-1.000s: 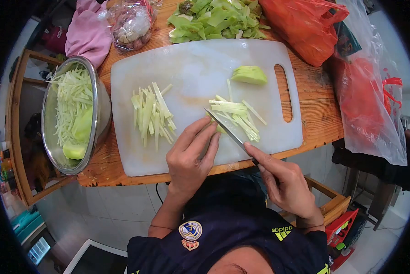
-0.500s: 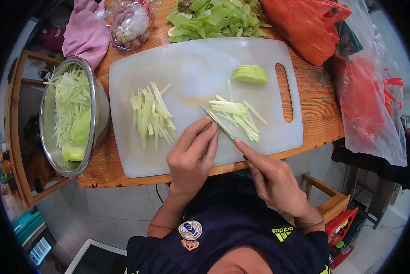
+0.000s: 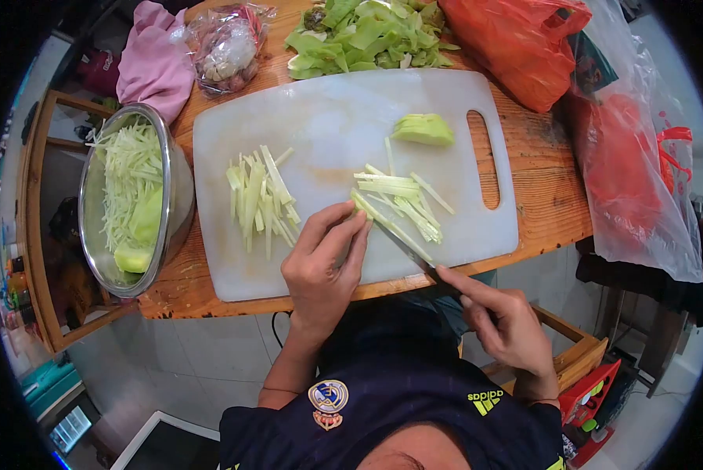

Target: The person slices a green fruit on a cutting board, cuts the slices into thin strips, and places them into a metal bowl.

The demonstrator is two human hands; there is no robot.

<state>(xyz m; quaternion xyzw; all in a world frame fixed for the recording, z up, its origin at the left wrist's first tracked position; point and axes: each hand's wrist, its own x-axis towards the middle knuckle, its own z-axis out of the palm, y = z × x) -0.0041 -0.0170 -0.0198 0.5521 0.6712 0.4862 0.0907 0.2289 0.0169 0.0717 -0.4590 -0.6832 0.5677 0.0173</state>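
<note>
White cutting board (image 3: pixel 320 106) lay on the wooden counter (image 3: pixel 547 180), head view, handle slot toward the right. Left hand (image 3: pixel 324 266): fingers bent, narrow grip, fingertips at the upper end of a long pale-green strip (image 3: pixel 394 228); could not tell if anything was pinched under them. Right hand (image 3: pixel 508 321): grip closed around the knife (image 3: pixel 406 250), handle mostly hidden, index finger stretched forward along it. Blade ran slantwise over the board's near edge, just beside that strip, its tip near the left fingers. Cut-strip pile (image 3: pixel 391 186) sat just beyond the strip; looser strip heap (image 3: pixel 254 196) to the left, well apart. Light-green chunk (image 3: pixel 422 130) lay near the slot. Metal bowl (image 3: pixel 178 211), left of board, held shreds (image 3: pixel 128 160) plus larger green pieces. Peelings (image 3: pixel 367 39) lay beyond the board, orange-red bag (image 3: pixel 516 47) beside them.
</note>
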